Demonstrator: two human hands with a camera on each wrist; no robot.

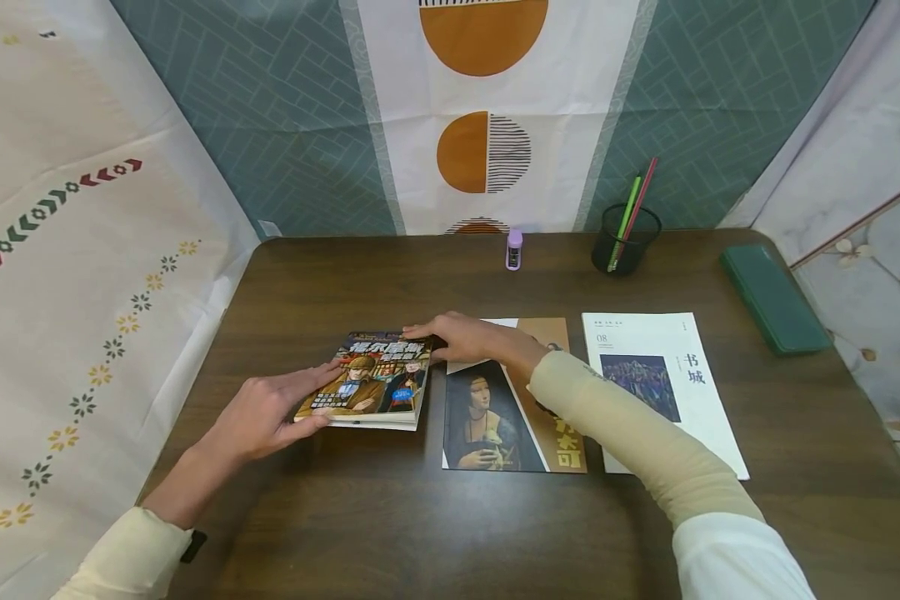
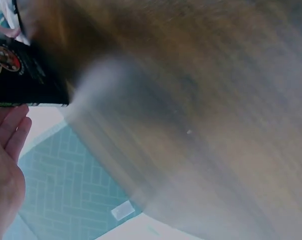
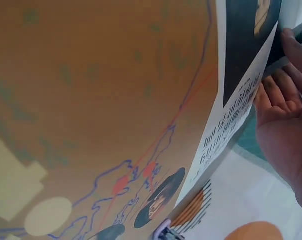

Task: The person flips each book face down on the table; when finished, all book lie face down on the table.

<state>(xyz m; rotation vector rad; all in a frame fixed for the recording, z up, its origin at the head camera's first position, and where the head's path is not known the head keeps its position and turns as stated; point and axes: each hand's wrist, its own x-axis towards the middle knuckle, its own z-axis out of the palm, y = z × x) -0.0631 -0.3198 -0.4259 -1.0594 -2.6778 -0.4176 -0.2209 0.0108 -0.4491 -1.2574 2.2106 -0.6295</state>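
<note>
A thick paperback book (image 1: 378, 375) with an illustrated cover of a figure in a cap lies between my two hands at the left of the table. My left hand (image 1: 266, 412) grips its left side, thumb at the near corner. At the far right corner my right hand (image 1: 468, 337) holds the book, its fingers partly hidden. The left wrist view shows the book's black underside (image 2: 25, 82) above the left fingers (image 2: 13, 127). Under my right forearm is a tan magazine (image 1: 487, 417) with a portrait of a woman, partly covered by the sleeve.
Right of the tan magazine lies a white magazine (image 1: 645, 383). Along the back stand a purple-capped glue stick (image 1: 513, 250) and a black mesh cup (image 1: 626, 250) with a green and a red pencil. A dark green case (image 1: 776, 300) lies at the table's right edge.
</note>
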